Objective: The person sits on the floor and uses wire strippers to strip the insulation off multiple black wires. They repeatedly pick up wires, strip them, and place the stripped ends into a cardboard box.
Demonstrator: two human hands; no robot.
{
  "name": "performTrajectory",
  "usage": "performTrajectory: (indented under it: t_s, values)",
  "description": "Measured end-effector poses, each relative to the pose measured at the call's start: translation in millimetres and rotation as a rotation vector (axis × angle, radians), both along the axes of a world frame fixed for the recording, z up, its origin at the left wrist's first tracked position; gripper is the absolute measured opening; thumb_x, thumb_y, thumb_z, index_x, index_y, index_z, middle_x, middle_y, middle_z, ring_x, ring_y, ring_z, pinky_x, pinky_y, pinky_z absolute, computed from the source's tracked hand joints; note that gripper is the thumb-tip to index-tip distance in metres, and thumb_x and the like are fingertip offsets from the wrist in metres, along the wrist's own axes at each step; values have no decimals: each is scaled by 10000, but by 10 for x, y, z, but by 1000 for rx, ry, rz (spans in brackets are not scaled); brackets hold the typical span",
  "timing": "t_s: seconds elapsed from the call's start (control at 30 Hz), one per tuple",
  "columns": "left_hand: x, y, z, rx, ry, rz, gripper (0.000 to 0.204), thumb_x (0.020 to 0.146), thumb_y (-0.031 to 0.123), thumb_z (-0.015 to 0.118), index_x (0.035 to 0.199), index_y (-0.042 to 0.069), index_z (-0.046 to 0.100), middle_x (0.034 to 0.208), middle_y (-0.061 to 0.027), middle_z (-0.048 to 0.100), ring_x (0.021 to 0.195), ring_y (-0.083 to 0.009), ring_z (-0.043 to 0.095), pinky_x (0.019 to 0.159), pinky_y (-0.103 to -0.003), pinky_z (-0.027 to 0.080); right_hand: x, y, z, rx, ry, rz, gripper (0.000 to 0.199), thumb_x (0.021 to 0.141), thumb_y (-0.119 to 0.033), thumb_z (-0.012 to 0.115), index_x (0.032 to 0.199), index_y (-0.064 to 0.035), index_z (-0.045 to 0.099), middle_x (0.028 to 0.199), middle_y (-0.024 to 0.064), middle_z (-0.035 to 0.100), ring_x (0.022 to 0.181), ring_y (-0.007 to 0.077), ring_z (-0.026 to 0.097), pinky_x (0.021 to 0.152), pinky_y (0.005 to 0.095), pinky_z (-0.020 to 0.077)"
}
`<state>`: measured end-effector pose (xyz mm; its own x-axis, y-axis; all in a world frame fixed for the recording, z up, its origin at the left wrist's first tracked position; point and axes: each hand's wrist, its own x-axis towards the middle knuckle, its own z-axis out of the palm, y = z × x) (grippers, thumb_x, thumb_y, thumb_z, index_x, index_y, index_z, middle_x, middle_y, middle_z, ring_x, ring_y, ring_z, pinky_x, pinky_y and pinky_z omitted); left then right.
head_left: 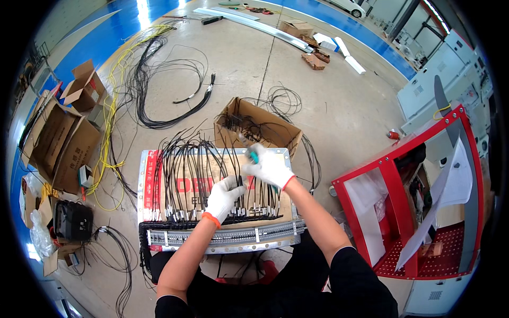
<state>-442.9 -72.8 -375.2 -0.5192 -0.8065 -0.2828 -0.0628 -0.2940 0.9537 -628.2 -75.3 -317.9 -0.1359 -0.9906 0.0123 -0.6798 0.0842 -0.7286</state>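
Observation:
My left hand (225,199), in a white glove, is closed on black wires (239,197) over the middle of the board. To its right, my raised right hand (269,169), also gloved, grips teal-handled pliers (254,157), whose grey head is blurred and points up and away. A metal-edged panel (292,233) lies across my lap with printed cardboard (183,184) on it. Many black wires with white marker sleeves (180,215) fan up from a black wire bundle (212,224). Along the near edge runs a grey terminal strip (228,236).
An open cardboard box (283,132) with black wire scraps stands beyond the panel. At right is a red rack (389,212) with papers on it. Cartons (61,143), a black case (74,221), yellow cable (110,116) and black cable coils (142,100) lie left.

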Motion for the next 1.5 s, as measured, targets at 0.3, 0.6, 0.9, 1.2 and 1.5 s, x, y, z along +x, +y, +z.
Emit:
performTrajectory:
  t_s: [0.3,0.6,0.9,1.2,1.5]
  values:
    - [-19,-24,83,48,-24,26,267,985,161,580,1176,4,682,961,-21,702,832,-70,588,743,-233,466,-404,42,531,149,834,400,200,878,-202,604,1035,-80,636,867,202,697,809,391,688,734,486,540]
    - [-28,-53,90,113,-87,-13,285,992,159,566,1203,9,685,972,-27,700,891,-98,600,845,-258,473,-505,-65,389,301,758,596,240,864,-147,624,1094,-79,622,1120,189,653,1046,370,641,828,473,545]
    - [-12,-46,145,22,-70,-12,290,990,180,596,1181,-20,681,925,-15,694,811,-79,556,749,-244,452,-368,-165,406,298,765,712,298,906,-207,630,1181,-108,573,1053,186,653,1019,384,643,810,465,539]
    - [-10,-67,180,23,-196,-12,298,973,195,623,1147,-43,671,864,-3,654,766,-72,536,697,-247,457,-397,-295,337,199,864,808,208,870,-176,651,1057,-92,617,945,158,666,926,388,657,774,483,536]
    - [16,-194,272,47,124,93,236,1008,206,564,1109,34,692,957,27,669,812,-59,550,698,-216,448,-309,-231,435,167,850,745,155,849,-166,608,978,-83,628,892,154,665,883,374,670,731,492,541]
